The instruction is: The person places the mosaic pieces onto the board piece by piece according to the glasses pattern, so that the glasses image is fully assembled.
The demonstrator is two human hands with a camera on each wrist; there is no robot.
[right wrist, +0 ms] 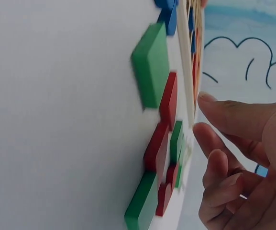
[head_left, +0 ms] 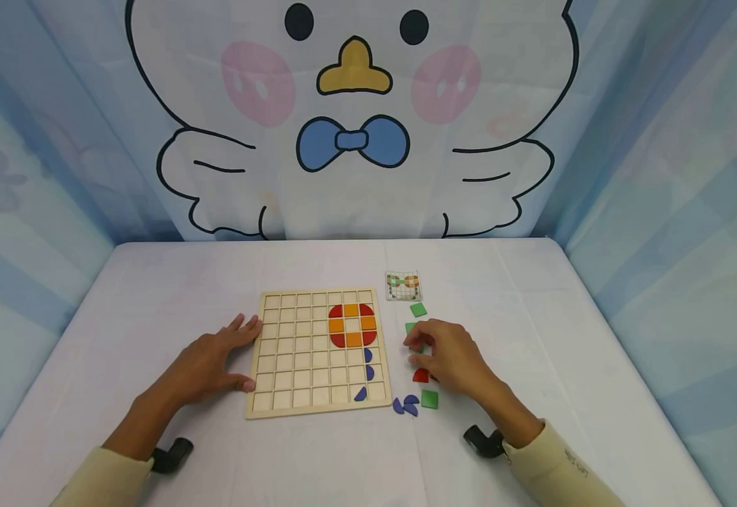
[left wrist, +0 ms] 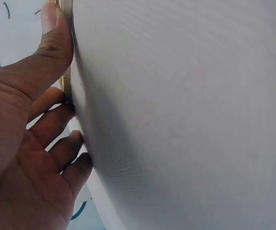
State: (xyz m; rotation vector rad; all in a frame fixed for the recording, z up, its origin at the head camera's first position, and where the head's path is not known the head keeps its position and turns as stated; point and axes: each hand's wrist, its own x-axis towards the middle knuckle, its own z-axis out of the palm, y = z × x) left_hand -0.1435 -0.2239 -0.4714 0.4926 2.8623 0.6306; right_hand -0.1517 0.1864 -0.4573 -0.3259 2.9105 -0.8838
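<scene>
A wooden grid board (head_left: 286, 345) lies on the white table; red quarter-round pieces and orange squares (head_left: 351, 310) form a ring at its upper right. Below that ring, blue half-round pieces (head_left: 369, 372) sit in cells. My left hand (head_left: 206, 362) rests against the board's left edge, thumb and fingers spread along it. Over the loose pieces to the right hovers my right hand (head_left: 450, 355). In the right wrist view its thumb and index finger stand apart with nothing between them. Red pieces (right wrist: 157, 146) and green squares (right wrist: 152, 67) lie near it, partly hidden in the head view.
A small pattern card (head_left: 402, 285) lies beyond the board's upper right corner, with a green square (head_left: 418, 309) just below. Several loose blue pieces (head_left: 411, 408) lie by the lower right corner. A printed curtain (head_left: 355, 197) rises behind the table.
</scene>
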